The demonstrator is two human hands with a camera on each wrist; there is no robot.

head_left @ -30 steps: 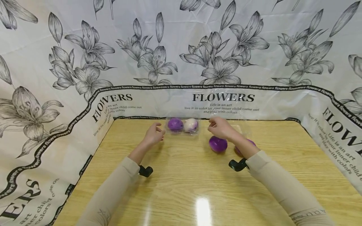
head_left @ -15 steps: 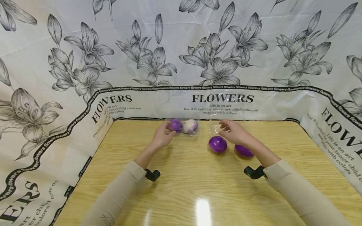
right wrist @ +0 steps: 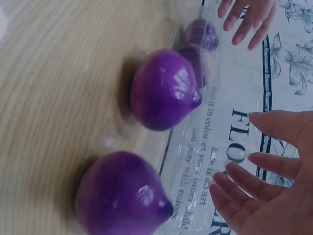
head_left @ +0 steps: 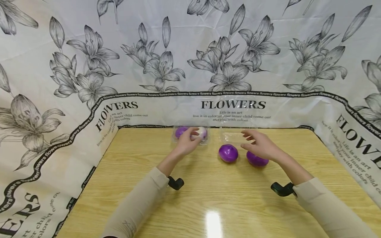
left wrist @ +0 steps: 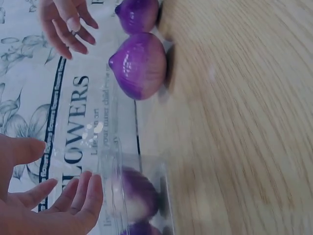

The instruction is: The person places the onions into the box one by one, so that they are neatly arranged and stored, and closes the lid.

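My left hand (head_left: pixel 188 142), fingers loosely bent, hovers over a small clear plastic box (head_left: pixel 207 140) at the back of the table. Inside sit a purple onion (head_left: pixel 180 132) and a white-and-purple onion (head_left: pixel 203 131), both partly hidden by the hand. To the right, my right hand (head_left: pixel 261 145) is spread above a shiny purple onion (head_left: pixel 257 160), covering its top. Another purple onion (head_left: pixel 228 153) stands with its tip up, left of that one. In the right wrist view the right palm (right wrist: pixel 279 196) holds nothing. Behind the loose onions is a second clear box (head_left: pixel 230 137), its lid raised.
A white cloth (head_left: pixel 166 112) printed with flowers and lettering rises right behind the boxes and along both sides. The wooden table (head_left: pixel 190 191) stretches toward me, with a bright glare in front. A black camera mount (head_left: pixel 282 189) juts from each wrist.
My left hand has moved right, from beside the filled box to over it. My right hand has moved right, from over the lidded box to above the right loose onion, its fingers opening out.
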